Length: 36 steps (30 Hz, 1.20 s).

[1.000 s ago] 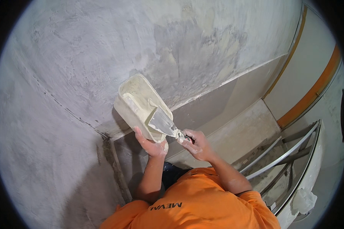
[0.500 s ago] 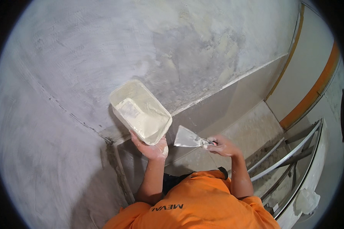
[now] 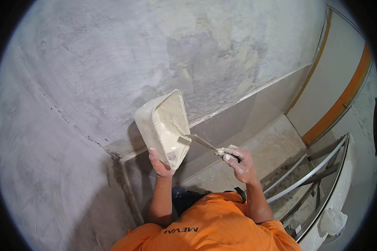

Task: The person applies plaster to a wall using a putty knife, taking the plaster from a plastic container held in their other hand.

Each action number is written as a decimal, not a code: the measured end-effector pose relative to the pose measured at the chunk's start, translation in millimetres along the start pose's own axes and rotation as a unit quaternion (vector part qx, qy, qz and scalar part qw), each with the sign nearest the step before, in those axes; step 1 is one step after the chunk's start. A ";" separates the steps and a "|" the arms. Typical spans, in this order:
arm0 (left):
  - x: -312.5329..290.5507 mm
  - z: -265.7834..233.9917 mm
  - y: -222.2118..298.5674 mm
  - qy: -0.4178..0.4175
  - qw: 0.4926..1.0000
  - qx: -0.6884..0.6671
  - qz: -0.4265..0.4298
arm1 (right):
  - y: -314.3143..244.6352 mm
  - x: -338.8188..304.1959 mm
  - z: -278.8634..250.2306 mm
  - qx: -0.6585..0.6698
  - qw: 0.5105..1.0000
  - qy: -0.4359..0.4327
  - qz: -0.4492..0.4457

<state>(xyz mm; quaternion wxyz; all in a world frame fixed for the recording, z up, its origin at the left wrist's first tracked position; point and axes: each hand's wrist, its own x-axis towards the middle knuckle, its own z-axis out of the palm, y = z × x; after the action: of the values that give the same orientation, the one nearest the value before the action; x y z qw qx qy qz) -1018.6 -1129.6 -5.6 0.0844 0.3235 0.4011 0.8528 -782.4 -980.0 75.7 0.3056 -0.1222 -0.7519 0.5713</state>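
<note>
My left hand (image 3: 160,164) grips a pale plastic tub (image 3: 145,118) by its lower end. The tub is tilted so its opening faces right, and cream-coloured wet filler (image 3: 170,133) coats the inside. In my right hand (image 3: 238,164) is a putty knife (image 3: 203,141), fingers wrapped round its handle. The blade reaches left to the tub's opening, its tip over the filler; whether it touches the filler I cannot tell. White smears cover my right fingers and the handle.
Ahead rises a patchy grey-white plastered wall (image 3: 109,54), with a band of grey tiles (image 3: 255,108) along its foot. A metal-framed rack (image 3: 310,175) stands at lower right, a crumpled translucent bag (image 3: 334,221) on its edge. Beyond is a white door panel (image 3: 333,75) with an orange edge.
My left hand has turned the tub from facing up to facing right. The putty knife, apart from the tub before, has its blade tip at the tub's opening; my right hand has rotated.
</note>
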 end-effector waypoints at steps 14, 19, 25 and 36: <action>-7.7 35.1 15.3 0.000 0.963 -0.163 -0.214 | -7.5 5.7 1.9 -0.150 0.979 0.108 -0.080; -14.2 37.9 15.0 -0.041 0.970 -0.127 -0.205 | 13.6 6.6 9.3 -0.168 0.967 0.151 -0.121; -10.3 41.8 13.0 -0.008 0.947 -0.120 -0.298 | 5.8 -10.2 -12.0 -0.112 0.980 0.164 -0.024; -4.0 44.4 13.4 0.064 0.938 -0.212 -0.266 | -8.3 -33.0 -8.8 -0.173 0.980 0.090 0.046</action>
<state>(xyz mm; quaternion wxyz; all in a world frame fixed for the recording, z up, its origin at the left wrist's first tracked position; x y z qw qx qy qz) -986.4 -1112.1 23.2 0.3488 0.1239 0.2870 0.8835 -749.9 -993.4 74.2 0.3197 -0.2580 -0.8024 0.4329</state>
